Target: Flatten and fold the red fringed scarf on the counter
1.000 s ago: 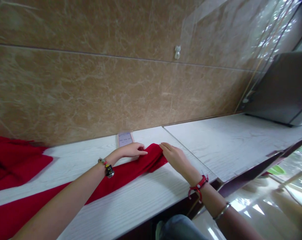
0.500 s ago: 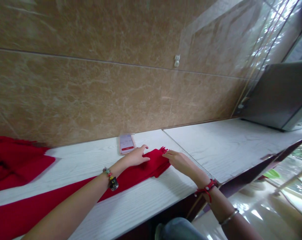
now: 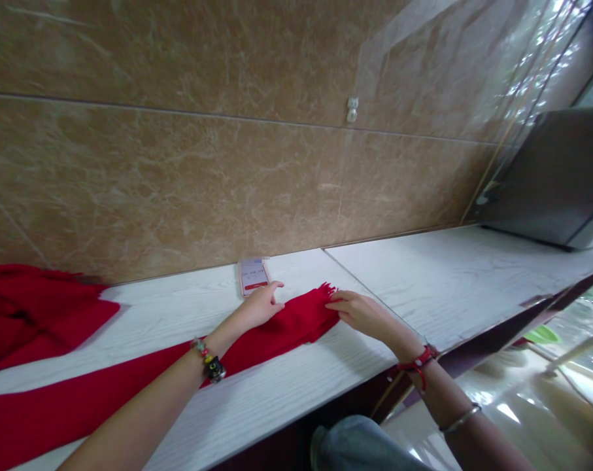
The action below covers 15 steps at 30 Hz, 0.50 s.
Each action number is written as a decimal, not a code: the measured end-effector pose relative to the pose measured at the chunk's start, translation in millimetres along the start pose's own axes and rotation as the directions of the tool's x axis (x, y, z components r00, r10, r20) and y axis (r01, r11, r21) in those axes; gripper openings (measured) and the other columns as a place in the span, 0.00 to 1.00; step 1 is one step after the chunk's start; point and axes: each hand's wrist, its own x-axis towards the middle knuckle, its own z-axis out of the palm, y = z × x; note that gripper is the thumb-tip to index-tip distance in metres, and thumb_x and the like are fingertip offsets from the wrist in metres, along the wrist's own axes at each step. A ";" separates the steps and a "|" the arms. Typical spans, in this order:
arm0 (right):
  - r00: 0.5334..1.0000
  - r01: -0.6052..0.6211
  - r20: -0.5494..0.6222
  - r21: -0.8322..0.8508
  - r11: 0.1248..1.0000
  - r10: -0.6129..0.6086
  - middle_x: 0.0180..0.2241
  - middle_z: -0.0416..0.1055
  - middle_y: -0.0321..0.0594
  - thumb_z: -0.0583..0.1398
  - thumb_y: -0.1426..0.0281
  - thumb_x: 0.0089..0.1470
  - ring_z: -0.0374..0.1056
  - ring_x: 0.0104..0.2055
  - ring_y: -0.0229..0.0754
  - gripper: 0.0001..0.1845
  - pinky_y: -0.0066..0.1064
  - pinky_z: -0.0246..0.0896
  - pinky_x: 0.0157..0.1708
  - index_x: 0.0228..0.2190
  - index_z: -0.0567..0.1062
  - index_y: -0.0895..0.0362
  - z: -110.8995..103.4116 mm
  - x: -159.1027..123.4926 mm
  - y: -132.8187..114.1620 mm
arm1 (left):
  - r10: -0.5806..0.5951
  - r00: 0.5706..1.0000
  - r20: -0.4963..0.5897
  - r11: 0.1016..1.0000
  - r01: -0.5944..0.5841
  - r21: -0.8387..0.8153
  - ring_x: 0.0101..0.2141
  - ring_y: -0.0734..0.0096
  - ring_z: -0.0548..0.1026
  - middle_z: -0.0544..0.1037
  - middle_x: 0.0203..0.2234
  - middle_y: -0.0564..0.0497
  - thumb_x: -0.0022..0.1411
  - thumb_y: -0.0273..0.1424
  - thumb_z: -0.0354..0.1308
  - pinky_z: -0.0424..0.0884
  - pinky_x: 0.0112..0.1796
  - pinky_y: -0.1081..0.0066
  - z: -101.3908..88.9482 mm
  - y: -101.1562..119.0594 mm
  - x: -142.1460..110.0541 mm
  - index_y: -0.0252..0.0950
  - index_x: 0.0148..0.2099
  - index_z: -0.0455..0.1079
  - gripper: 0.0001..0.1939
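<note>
Red cloth (image 3: pixel 281 332), long, narrow, fringed at one end.

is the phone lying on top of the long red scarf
No, the phone lies on the white counter, between the wall and the left hand, rather than on the long red scarf.

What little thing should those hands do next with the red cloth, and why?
I'd say the right hand could gently smooth the fringe at the end of the red cloth, because its strands poke out loosely and the fingertips are already right beside them.
</note>
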 end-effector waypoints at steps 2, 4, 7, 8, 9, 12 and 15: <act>1.000 0.013 0.024 0.004 1.000 -0.013 0.43 0.70 0.42 0.48 0.79 0.50 0.66 0.43 0.40 0.21 0.31 0.61 0.45 0.41 0.73 0.54 2.2 -1.1 1.8 | 0.015 1.000 -0.002 1.000 -0.015 0.006 0.42 0.61 0.70 0.73 0.41 0.44 0.56 0.35 0.50 0.63 0.40 0.68 8.9 0.8 -6.6 0.33 0.52 0.60 0.21; 1.000 0.011 0.011 -0.004 1.000 -0.011 0.44 0.69 0.43 0.48 0.79 0.49 0.65 0.44 0.41 0.21 0.32 0.61 0.45 0.42 0.73 0.55 2.4 -0.6 0.9 | 0.009 1.000 -0.002 1.000 -0.009 -0.012 0.47 0.58 0.67 0.70 0.47 0.41 0.57 0.38 0.48 0.61 0.45 0.65 14.7 2.1 -12.4 0.34 0.51 0.61 0.21; 0.998 0.048 -0.033 0.009 0.999 -0.048 0.46 0.68 0.43 0.49 0.81 0.48 0.64 0.47 0.42 0.23 0.34 0.59 0.47 0.43 0.72 0.56 1.8 1.8 -2.6 | -0.012 1.000 0.029 0.998 0.013 -0.069 0.48 0.58 0.67 0.70 0.48 0.42 0.57 0.37 0.49 0.59 0.47 0.65 12.6 2.7 -14.9 0.34 0.51 0.62 0.20; 0.997 0.073 -0.037 0.026 0.997 -0.072 0.46 0.67 0.43 0.49 0.81 0.48 0.63 0.47 0.42 0.23 0.34 0.59 0.48 0.43 0.72 0.56 2.1 2.6 -3.4 | -0.011 0.999 0.039 0.996 0.014 -0.087 0.48 0.59 0.67 0.70 0.48 0.42 0.57 0.36 0.49 0.59 0.47 0.66 9.7 2.3 -14.1 0.33 0.50 0.63 0.19; 0.995 0.098 -0.035 0.050 0.994 -0.096 0.46 0.68 0.43 0.49 0.81 0.48 0.63 0.48 0.41 0.22 0.34 0.58 0.48 0.43 0.73 0.56 2.8 3.1 -3.7 | -0.006 0.999 0.044 0.995 0.011 -0.101 0.47 0.61 0.68 0.70 0.47 0.43 0.58 0.35 0.48 0.60 0.47 0.68 6.4 1.8 -13.0 0.32 0.49 0.63 0.18; 0.992 0.122 -0.039 0.143 0.982 -0.118 0.44 0.70 0.43 0.48 0.79 0.51 0.64 0.47 0.40 0.20 0.33 0.58 0.49 0.42 0.73 0.57 5.6 2.6 -1.2 | -0.013 0.998 0.065 0.986 0.024 -0.165 0.43 0.66 0.71 0.71 0.46 0.44 0.61 0.34 0.43 0.64 0.43 0.71 -1.6 1.2 -12.0 0.32 0.52 0.60 0.19; 0.994 0.106 -0.032 0.193 0.976 -0.101 0.45 0.70 0.43 0.48 0.79 0.51 0.65 0.47 0.39 0.21 0.33 0.58 0.49 0.43 0.72 0.57 6.8 -0.8 2.7 | -0.051 0.997 0.051 0.997 0.054 -0.054 0.44 0.62 0.70 0.70 0.47 0.41 0.59 0.35 0.48 0.64 0.43 0.68 0.1 5.8 -20.3 0.32 0.56 0.56 0.24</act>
